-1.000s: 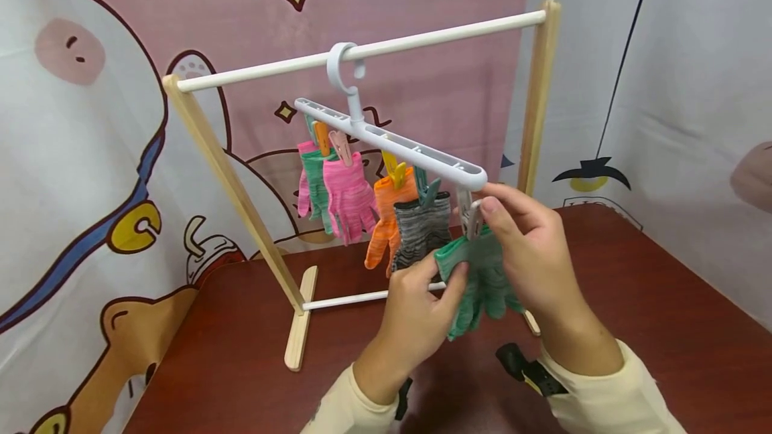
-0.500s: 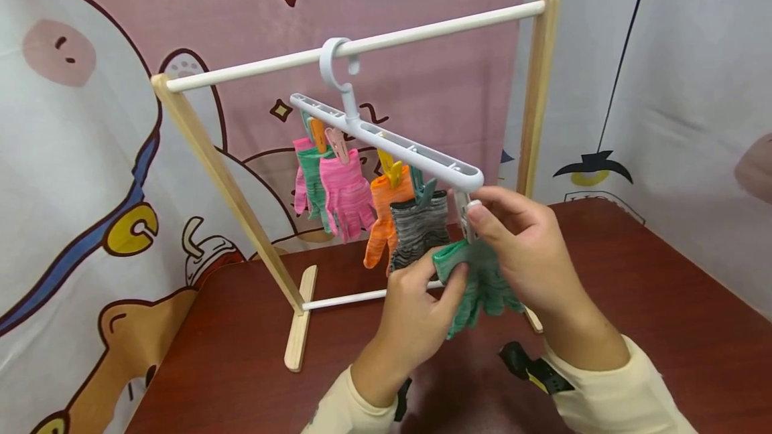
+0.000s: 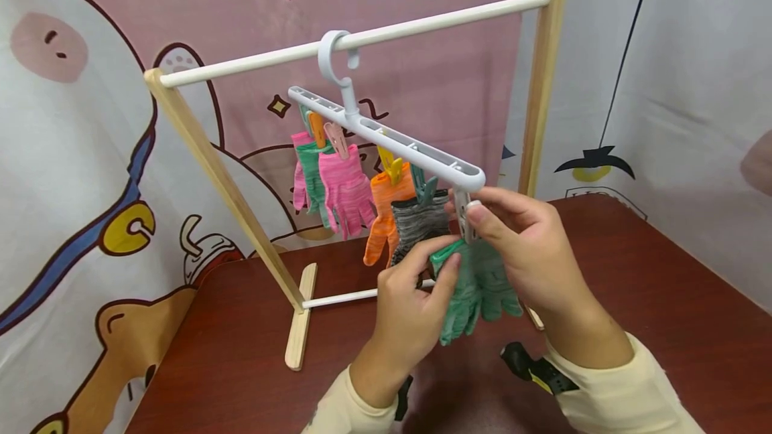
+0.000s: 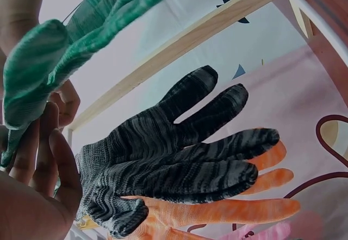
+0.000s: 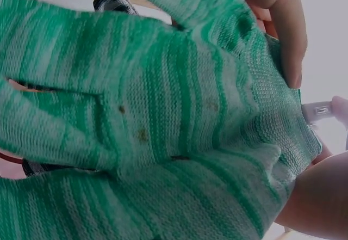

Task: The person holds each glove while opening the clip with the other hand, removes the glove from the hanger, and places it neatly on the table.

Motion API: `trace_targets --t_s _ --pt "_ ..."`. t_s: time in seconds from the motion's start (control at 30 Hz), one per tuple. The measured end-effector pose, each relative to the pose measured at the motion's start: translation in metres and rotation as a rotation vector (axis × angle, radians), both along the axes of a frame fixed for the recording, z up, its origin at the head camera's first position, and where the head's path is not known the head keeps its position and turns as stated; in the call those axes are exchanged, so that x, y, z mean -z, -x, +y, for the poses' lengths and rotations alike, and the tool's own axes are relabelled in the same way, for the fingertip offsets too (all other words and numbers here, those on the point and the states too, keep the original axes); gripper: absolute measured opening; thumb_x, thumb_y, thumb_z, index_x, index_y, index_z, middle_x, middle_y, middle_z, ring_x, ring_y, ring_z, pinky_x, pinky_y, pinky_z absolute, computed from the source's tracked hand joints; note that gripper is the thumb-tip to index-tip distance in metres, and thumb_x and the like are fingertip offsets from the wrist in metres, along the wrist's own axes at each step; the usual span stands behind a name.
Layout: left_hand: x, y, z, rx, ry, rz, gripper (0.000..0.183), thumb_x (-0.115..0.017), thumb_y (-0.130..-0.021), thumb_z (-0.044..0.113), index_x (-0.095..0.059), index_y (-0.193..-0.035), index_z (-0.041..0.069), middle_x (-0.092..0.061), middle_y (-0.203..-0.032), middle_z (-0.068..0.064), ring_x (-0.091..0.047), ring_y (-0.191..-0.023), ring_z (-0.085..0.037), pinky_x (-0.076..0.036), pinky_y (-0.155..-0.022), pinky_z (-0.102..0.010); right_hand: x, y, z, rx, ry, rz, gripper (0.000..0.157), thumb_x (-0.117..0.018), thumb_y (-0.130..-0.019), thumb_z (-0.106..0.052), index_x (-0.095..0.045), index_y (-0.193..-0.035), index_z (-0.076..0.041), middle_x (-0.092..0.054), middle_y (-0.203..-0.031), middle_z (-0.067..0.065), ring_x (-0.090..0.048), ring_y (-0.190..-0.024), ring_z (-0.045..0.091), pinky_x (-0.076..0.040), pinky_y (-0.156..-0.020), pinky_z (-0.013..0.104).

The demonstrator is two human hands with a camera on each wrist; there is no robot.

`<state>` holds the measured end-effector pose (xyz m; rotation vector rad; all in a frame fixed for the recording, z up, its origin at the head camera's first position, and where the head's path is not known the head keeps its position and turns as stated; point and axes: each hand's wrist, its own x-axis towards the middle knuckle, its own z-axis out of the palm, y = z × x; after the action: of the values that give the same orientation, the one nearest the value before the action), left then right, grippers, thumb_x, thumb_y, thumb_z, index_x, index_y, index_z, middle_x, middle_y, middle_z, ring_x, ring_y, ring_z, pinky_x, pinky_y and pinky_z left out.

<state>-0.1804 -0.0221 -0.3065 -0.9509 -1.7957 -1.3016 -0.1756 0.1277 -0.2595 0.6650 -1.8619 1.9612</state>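
Note:
A green knit glove hangs below the near end of a white hanger. My left hand pinches its cuff between thumb and fingers. On the pale grey clip above that cuff, the right hand has its thumb and fingers pinched. The clip's lower tips are right at the cuff's edge. In the right wrist view the green glove fills most of the picture, with the clip beyond its cuff. A black-and-grey glove hangs close by the left hand in the left wrist view.
Orange, pink and other green gloves hang from coloured clips farther along the hanger. Its hook sits over the white rod of a wooden stand. The stand is on a dark red table.
My left hand has shifted slightly left along the green glove's cuff, its fingers a little higher. The right hand keeps its pinch on the clip. The head view has tilted slightly.

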Motion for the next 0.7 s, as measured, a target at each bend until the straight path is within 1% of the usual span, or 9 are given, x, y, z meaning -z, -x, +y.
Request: trace_targets --t_s 0.2,0.43,0.6,0.7 --pt "-0.0016 -0.0002 -0.0002 0.012 0.002 -0.006 0.019 -0.057 -0.09 0.012 -0.063 -0.107 0.007 -0.07 -0.085 -0.005 -0.063 -0.063 -0.003 -0.05 -0.058 -0.012 -0.0003 0.0005 0.0001 -0.017 0.02 0.014 0.03 -0.056 -0.09 -0.006 -0.06 -0.118 0.002 -0.07 -0.098 0.001 -0.064 -0.098 0.014 -0.049 -0.08 0.021" --pt "-0.0013 -0.0007 -0.0007 0.01 0.009 -0.015 0.018 -0.057 -0.09 0.013 -0.064 -0.106 0.008 -0.07 -0.085 -0.005 -0.06 -0.063 -0.003 -0.049 -0.056 -0.011 0.0004 0.0026 0.0 -0.042 0.06 0.031 0.029 -0.055 -0.09 -0.004 -0.06 -0.118 0.003 -0.071 -0.097 0.003 -0.064 -0.096 0.016 -0.049 -0.08 0.021" --pt "-0.0012 0.0002 -0.001 0.018 0.012 -0.015 0.019 -0.057 -0.09 0.012 -0.064 -0.106 0.007 -0.07 -0.087 -0.006 -0.062 -0.065 -0.004 -0.05 -0.057 -0.011 0.001 0.0061 -0.0008 -0.087 0.12 0.055 0.028 -0.054 -0.09 0.0 -0.06 -0.116 0.006 -0.071 -0.096 0.004 -0.065 -0.095 0.016 -0.05 -0.08 0.022" --pt "-0.0007 0.0007 -0.0017 0.004 0.027 -0.004 0.018 -0.057 -0.09 0.012 -0.064 -0.106 0.007 -0.07 -0.088 -0.005 -0.062 -0.067 -0.004 -0.05 -0.057 -0.011 0.002 0.0072 -0.0006 -0.111 0.141 0.056 0.028 -0.053 -0.09 0.001 -0.059 -0.117 0.007 -0.07 -0.098 0.005 -0.065 -0.096 0.016 -0.05 -0.083 0.022"
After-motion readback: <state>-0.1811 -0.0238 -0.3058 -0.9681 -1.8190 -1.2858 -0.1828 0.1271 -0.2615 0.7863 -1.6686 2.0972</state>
